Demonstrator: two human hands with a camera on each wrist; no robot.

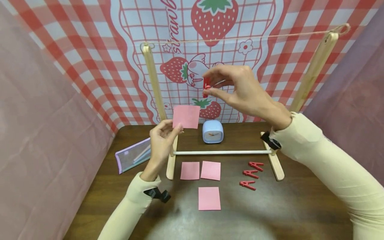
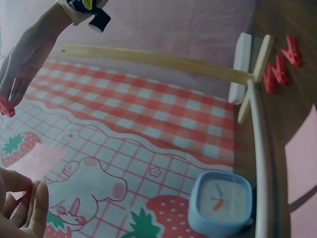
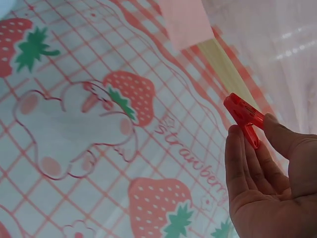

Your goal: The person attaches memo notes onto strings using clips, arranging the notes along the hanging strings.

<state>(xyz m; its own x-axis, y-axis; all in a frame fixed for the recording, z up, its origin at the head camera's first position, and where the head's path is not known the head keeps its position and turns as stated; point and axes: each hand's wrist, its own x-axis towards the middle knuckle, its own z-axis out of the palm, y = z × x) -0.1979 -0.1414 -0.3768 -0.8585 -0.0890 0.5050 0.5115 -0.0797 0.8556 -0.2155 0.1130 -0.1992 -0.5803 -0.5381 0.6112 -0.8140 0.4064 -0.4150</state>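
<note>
My left hand (image 1: 162, 141) pinches a square pink paper note (image 1: 186, 116) by its lower left corner and holds it up near the left post. Higher and to the right, my right hand (image 1: 244, 90) pinches a red clothespin (image 3: 242, 116) between thumb and fingertips. The clothespin and the note are apart. Above both hands a thin string (image 1: 240, 38) runs between the tops of two wooden posts. Three more pink notes (image 1: 209, 198) lie flat on the table, and three red clothespins (image 1: 247, 185) lie to their right.
The wooden stand has a left post (image 1: 154, 83), a right post (image 1: 315, 71) and a white crossbar (image 1: 222, 152) low down. Behind the crossbar sits a blue clock (image 1: 212, 131). A clear purple-edged pouch (image 1: 133, 155) lies left of the stand. A strawberry-print cloth (image 1: 255, 20) hangs behind.
</note>
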